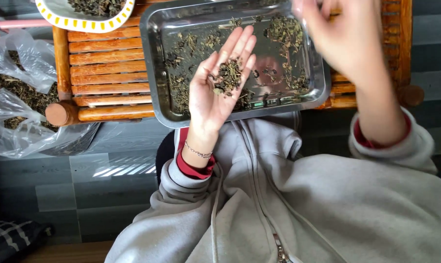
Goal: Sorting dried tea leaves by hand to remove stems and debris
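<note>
Your left hand (pixel 215 92) lies flat, cupping dry green-brown loose leaves (pixel 227 77) above the shiny steel tray (pixel 157 73). Right hand (pixel 347 34), blurred: grip unclear. Leaves look light, brittle; pinch gently from the palm pile.

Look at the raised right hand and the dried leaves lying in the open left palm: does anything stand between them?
Nothing visible does. The right hand is raised, blurred, beside the left hand; the dried leaves lie uncovered above the metal tray.
</note>
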